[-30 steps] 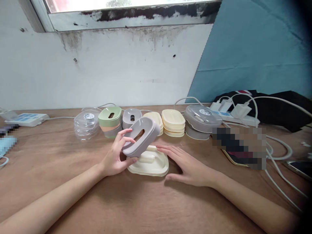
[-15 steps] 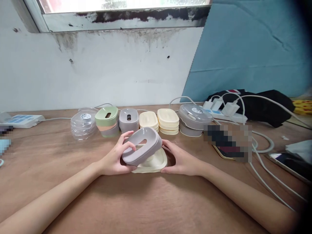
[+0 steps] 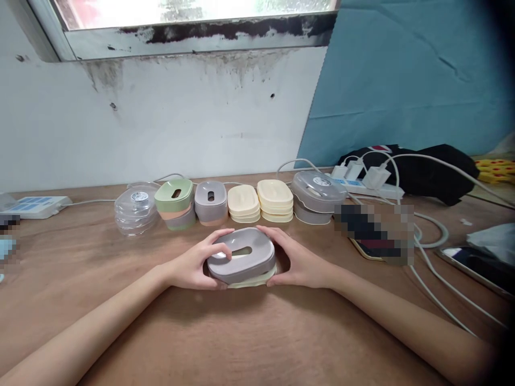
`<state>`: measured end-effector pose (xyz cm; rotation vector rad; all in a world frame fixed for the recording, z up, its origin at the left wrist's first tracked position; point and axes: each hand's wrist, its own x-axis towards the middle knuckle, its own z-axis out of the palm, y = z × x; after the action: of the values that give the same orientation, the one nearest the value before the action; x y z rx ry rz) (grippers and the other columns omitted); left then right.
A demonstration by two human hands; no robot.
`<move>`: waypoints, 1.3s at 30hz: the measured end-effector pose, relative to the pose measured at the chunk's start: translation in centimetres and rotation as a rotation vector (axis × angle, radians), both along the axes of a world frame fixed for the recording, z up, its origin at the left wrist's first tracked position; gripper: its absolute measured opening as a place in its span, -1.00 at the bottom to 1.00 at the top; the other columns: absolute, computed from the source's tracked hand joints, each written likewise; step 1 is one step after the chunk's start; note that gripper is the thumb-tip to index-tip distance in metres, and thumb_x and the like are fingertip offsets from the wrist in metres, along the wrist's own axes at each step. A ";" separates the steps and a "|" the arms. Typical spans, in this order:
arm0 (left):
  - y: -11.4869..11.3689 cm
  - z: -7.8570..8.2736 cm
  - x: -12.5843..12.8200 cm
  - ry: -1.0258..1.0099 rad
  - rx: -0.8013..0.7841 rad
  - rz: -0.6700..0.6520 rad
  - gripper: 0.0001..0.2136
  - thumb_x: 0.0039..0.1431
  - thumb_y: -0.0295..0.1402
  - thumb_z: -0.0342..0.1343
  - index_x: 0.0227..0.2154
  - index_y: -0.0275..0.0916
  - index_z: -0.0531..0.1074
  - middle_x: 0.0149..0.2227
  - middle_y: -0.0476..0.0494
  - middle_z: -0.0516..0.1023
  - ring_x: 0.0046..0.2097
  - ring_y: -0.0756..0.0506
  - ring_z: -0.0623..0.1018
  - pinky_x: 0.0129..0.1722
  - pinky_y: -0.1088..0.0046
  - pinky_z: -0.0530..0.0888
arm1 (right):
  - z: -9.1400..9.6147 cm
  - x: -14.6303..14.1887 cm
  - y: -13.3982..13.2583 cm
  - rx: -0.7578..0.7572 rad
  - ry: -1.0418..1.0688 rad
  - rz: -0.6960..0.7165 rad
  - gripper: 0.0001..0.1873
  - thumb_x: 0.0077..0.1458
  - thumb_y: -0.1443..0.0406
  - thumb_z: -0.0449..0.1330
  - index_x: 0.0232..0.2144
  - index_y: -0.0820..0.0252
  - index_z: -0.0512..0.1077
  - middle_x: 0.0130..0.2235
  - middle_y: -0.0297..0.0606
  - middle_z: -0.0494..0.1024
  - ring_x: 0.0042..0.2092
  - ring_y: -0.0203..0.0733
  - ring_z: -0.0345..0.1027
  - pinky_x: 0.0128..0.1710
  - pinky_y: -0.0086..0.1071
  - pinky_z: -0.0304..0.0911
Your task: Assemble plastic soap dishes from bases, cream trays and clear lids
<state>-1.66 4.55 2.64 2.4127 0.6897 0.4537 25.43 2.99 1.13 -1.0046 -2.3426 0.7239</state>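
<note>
Between both hands lies a grey oval soap dish tray (image 3: 257,261) with a long slot, resting over a cream soap dish base (image 3: 252,282) whose front rim shows beneath it. My left hand (image 3: 195,264) is wrapped round the tray's left end, index finger on its upper surface near the slot and thumb low at the front. My right hand (image 3: 301,262) curves round the right end, fingertips at the back and thumb against the cream rim. The base's inside is mostly hidden.
Behind the hands stand clear lids (image 3: 137,210), green-topped trays (image 3: 174,199), grey trays (image 3: 211,202), cream bases (image 3: 243,203) and a lidded grey dish (image 3: 316,195). To the right are a phone (image 3: 372,236), white cables (image 3: 436,292) and a power strip (image 3: 388,190).
The tilted grey tray has come down and levelled over the cream base, covering most of it. My left hand moved with it; my right hand stayed at the base.
</note>
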 end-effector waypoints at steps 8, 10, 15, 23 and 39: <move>0.0 -0.6 -0.2 -0.044 -0.038 0.005 -0.33 -0.17 -0.41 0.26 0.03 -0.15 0.08 0.20 -0.23 -0.03 0.19 -0.22 0.14 0.10 0.27 0.23 | 0.1 0.4 0.1 0.070 -0.138 0.023 -0.30 -0.12 0.05 0.27 0.07 0.04 0.21 0.26 -0.10 -0.14 0.25 0.08 -0.16 0.16 -0.08 -0.04; 0.0 -0.8 -0.2 -0.027 -0.024 0.010 -0.16 -0.15 -0.34 0.27 0.16 -0.13 -0.11 0.21 -0.26 -0.05 0.21 -0.23 0.10 0.14 0.21 0.17 | 0.2 0.5 0.0 0.049 -0.196 0.060 -0.20 -0.12 0.02 0.26 0.15 0.05 0.10 0.28 -0.10 -0.16 0.26 0.06 -0.21 0.17 -0.09 -0.08; -0.1 -1.0 -0.1 0.005 0.028 0.013 -0.11 -0.11 -0.30 0.26 0.21 -0.13 -0.18 0.20 -0.26 -0.03 0.22 -0.23 0.07 0.16 0.20 0.14 | 0.3 0.6 -0.3 0.010 -0.264 0.051 -0.05 -0.11 -0.02 0.24 0.23 0.05 -0.09 0.29 -0.11 -0.18 0.27 0.01 -0.24 0.19 -0.12 -0.11; -0.4 -0.8 -0.1 -0.045 0.044 0.024 -0.10 -0.17 -0.34 0.30 0.19 -0.12 -0.13 0.17 -0.24 0.05 0.19 -0.20 0.14 0.14 0.22 0.20 | 0.0 0.3 -0.4 0.013 -0.245 0.010 -0.23 0.02 0.06 0.16 0.22 -0.01 -0.06 0.29 -0.21 -0.14 0.26 -0.04 -0.19 0.19 -0.18 -0.08; 9.9 9.2 -8.3 -0.264 0.731 1.219 -0.81 -0.02 -0.39 0.16 -0.34 -0.34 0.33 -0.09 -0.36 0.32 0.06 -0.34 0.24 -0.01 -0.05 0.18 | 0.3 0.4 -0.5 -0.024 -0.236 0.000 -0.23 0.00 0.03 0.16 0.20 0.00 -0.02 0.28 -0.21 -0.11 0.25 -0.02 -0.15 0.18 -0.18 -0.07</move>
<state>-10.01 14.40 11.86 2.1260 2.1091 1.6895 25.84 2.52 1.42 -1.1565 -2.5386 0.6655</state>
